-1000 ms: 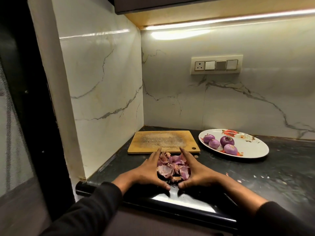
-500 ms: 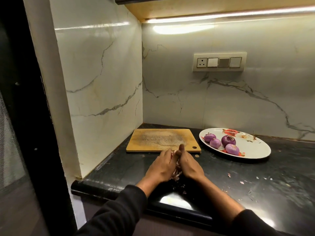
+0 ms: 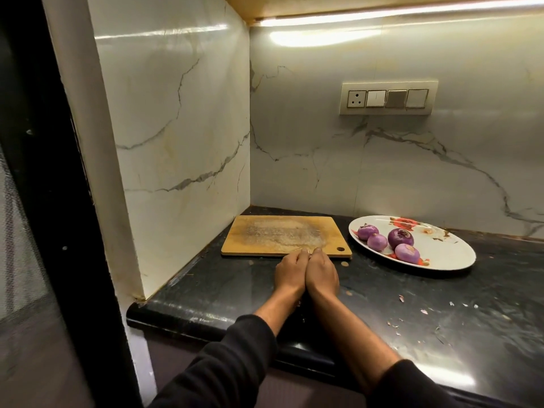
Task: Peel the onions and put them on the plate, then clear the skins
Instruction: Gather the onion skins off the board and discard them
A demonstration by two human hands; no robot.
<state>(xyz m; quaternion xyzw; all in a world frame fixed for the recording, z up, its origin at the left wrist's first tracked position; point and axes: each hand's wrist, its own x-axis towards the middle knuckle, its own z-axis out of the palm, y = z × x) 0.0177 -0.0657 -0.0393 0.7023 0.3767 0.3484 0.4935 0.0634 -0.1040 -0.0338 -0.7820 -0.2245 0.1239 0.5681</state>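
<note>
Four peeled onions (image 3: pixel 400 237) to count first, all on the plate (image 3: pixel 459 254) at two o'clock from the hands, well apart from them. Nothing left to peel in view, so reads as the peeling half done and the clearing half under way.

Then the change. A second ago: held left hand (image 3: pixel 290 272) and right hand (image 3: pixel 322 272) spread apart on either side of a purple heap of skins, heap plain to see between the palms. Half a second ago: brought them nearly together. Now: presses both side by side, edges touching from wrist to fingertips, fingers curled down and inward over the spot where the heap lay. Hides the skins entirely; cannot see how much sits inside the cupped palms, but judges both hands closed round the heap, on the countertop (image 3: pixel 235 284) just at six o'clock of the cutting board (image 3: pixel 282 235), fingertips at its near edge.

Means the gathering looks finished and the lift and carry-off come next. No bin in view.

Leaves loose scraps (image 3: pixel 400 297) scattered between three and five o'clock, outside the scoop. Probably calls for a second sweep there. Also risks shedding thin flakes through the gap under the palms when lifting, so should keep the hands sealed and low.
</note>
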